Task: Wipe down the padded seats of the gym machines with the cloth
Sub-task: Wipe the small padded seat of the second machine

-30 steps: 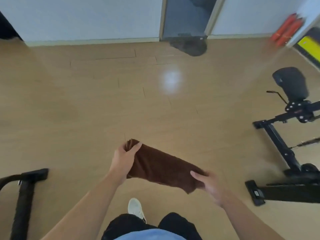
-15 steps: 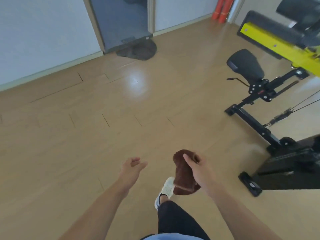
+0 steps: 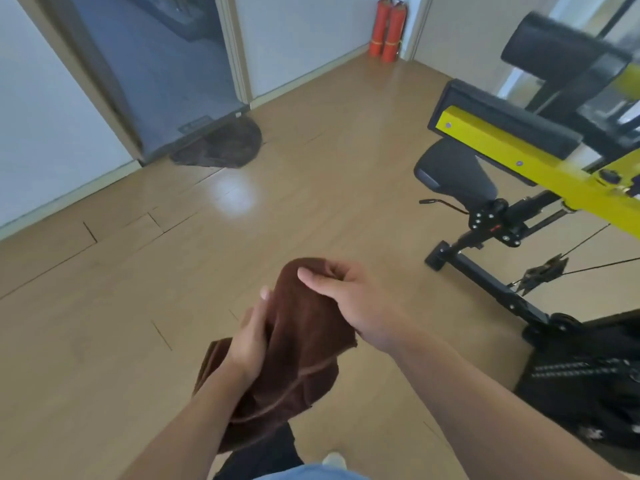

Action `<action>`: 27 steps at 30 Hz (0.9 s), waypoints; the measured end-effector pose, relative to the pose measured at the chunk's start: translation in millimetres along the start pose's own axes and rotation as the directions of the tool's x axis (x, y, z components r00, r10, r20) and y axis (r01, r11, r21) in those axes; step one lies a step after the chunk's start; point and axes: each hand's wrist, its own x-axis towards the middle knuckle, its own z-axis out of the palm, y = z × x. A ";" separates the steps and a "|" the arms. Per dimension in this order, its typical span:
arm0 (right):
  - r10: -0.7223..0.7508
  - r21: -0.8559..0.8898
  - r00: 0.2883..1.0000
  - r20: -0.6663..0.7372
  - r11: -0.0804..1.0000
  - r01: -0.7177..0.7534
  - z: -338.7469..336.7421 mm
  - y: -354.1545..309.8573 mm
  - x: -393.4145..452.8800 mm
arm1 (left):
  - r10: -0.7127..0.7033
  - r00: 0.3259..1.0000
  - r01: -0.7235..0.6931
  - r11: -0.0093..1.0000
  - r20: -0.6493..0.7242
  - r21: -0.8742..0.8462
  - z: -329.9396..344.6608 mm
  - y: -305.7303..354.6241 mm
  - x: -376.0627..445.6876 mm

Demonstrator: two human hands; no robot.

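Observation:
A brown cloth (image 3: 304,344) hangs between both my hands in front of my waist. My right hand (image 3: 349,299) pinches its top edge with thumb and fingers. My left hand (image 3: 249,341) grips the cloth's left side lower down, with folds draping below it. To the right stands a gym machine with a black padded seat (image 3: 453,176), a yellow frame (image 3: 526,168) carrying a long black pad (image 3: 502,117), and a black roller pad (image 3: 561,51) above. Both hands are well short of the seat.
Wooden floor (image 3: 173,289) stretches ahead and left. The machine's black base rail (image 3: 485,282) and cables run along the floor at right, with a black weight stack (image 3: 588,375) near my right arm. A dark doormat (image 3: 221,147) lies by a glass door; two red extinguishers (image 3: 389,29) stand in the corner.
The view has swung right, bringing the machine closer. My left hand, empty half a second ago, has taken hold of the cloth again alongside my right hand.

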 end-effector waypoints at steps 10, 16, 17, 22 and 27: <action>0.124 0.109 0.919 -0.374 0.990 -0.090 -67.3 -86.5 230.9 | 0.100 0.979 -0.147 0.949 0.178 0.280 27.5 166.9 239.0; 0.128 0.178 0.833 -0.538 0.983 -0.037 -130.8 -151.4 329.7 | 0.082 0.939 -0.212 0.902 0.334 0.376 80.4 263.8 355.9; 0.121 0.190 0.826 -0.551 0.982 -0.017 -144.0 -162.6 348.3 | 0.072 0.933 -0.212 0.902 0.354 0.377 92.1 272.9 377.1; 0.160 0.298 0.807 -0.569 0.954 0.021 -218.7 -212.7 466.0 | -0.057 0.916 -0.167 0.847 0.398 0.505 155.5 306.9 483.5; 0.271 0.400 0.754 -0.598 0.916 -0.012 -307.2 -262.9 592.4 | -0.141 0.934 -0.072 0.826 0.327 0.560 224.8 362.9 562.6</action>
